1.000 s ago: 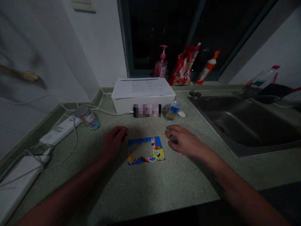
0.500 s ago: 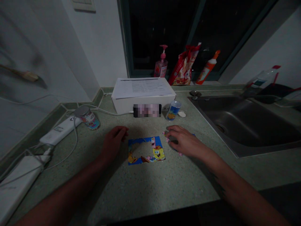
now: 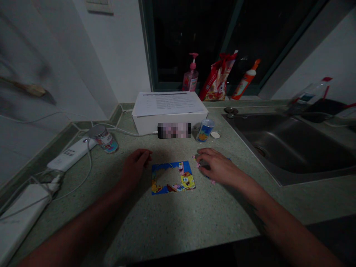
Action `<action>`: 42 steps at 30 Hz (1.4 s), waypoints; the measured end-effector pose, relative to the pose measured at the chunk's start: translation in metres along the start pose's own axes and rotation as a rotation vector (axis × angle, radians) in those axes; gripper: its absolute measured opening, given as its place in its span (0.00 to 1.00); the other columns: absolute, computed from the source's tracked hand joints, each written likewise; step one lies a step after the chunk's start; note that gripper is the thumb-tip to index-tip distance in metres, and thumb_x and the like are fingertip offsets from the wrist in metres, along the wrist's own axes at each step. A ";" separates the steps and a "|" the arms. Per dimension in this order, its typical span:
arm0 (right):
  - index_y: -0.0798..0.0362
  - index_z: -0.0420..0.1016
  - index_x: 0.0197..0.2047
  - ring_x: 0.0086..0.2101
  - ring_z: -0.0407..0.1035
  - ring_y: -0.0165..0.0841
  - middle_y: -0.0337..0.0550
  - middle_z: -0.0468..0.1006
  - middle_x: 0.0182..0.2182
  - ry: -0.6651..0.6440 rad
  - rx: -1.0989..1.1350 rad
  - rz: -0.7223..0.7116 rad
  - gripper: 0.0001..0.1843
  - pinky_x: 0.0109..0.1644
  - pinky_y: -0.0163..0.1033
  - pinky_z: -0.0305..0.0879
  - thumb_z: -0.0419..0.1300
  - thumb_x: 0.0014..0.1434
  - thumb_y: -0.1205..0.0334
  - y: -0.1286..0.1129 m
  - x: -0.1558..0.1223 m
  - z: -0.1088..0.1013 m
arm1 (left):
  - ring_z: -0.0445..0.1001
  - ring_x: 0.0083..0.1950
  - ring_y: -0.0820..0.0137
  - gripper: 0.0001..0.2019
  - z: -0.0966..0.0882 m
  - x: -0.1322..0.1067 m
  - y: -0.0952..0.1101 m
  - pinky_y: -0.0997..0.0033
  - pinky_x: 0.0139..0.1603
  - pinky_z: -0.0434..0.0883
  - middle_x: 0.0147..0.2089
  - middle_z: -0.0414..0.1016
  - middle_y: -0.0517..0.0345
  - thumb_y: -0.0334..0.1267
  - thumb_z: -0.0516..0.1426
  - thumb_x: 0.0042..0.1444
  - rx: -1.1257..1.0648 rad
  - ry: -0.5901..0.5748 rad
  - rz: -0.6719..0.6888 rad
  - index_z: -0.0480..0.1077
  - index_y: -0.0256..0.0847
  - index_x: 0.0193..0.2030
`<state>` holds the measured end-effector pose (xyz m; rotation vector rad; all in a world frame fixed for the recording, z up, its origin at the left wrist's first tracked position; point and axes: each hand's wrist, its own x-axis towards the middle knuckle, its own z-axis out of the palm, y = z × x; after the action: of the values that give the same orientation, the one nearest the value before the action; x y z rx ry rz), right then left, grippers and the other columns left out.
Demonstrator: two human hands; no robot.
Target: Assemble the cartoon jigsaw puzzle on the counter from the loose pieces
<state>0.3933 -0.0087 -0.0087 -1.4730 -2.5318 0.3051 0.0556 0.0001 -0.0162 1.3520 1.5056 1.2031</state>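
Note:
A partly assembled jigsaw puzzle point(image 3: 187, 180) lies flat on the counter, a blue-edged cartoon frame with a yellow character at its right and an open middle. My left hand point(image 3: 136, 163) rests just off its upper left corner, fingers curled together, with nothing visible in them. To the right of the frame, my right hand point(image 3: 217, 165) is spread low over loose puzzle pieces point(image 3: 213, 182), thumb and fingers apart. Most of these pieces are hidden beneath the palm; pink and blue bits show around it.
Behind the puzzle, a phone point(image 3: 174, 130) leans against a white box point(image 3: 147, 123) topped with papers. A blue can point(image 3: 205, 130) stands beside its round lid point(image 3: 215, 135). Left are a jar point(image 3: 103, 139), power strips point(image 3: 71, 152) and cables; right is a steel sink point(image 3: 278, 148).

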 end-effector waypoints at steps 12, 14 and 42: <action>0.50 0.82 0.55 0.59 0.74 0.48 0.54 0.80 0.58 0.019 0.002 -0.010 0.15 0.68 0.58 0.71 0.66 0.66 0.66 -0.001 0.000 0.000 | 0.72 0.31 0.66 0.15 -0.001 -0.002 0.003 0.66 0.34 0.69 0.31 0.78 0.56 0.51 0.60 0.59 0.021 0.000 -0.001 0.79 0.42 0.37; 0.49 0.82 0.52 0.60 0.74 0.48 0.53 0.80 0.58 0.029 0.011 -0.002 0.13 0.68 0.58 0.70 0.66 0.65 0.67 -0.001 0.000 0.001 | 0.72 0.31 0.66 0.15 0.000 -0.002 0.003 0.66 0.33 0.69 0.31 0.78 0.56 0.51 0.60 0.58 0.007 0.002 -0.004 0.79 0.41 0.36; 0.46 0.83 0.54 0.59 0.75 0.46 0.50 0.80 0.58 -0.002 0.046 -0.039 0.15 0.66 0.57 0.72 0.62 0.69 0.69 -0.002 0.001 -0.003 | 0.73 0.32 0.65 0.15 -0.001 -0.002 0.000 0.65 0.35 0.70 0.32 0.79 0.55 0.52 0.60 0.59 0.017 0.003 -0.003 0.79 0.43 0.37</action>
<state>0.3922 -0.0089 -0.0048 -1.4058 -2.5337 0.3569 0.0551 -0.0015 -0.0159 1.3591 1.5223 1.1937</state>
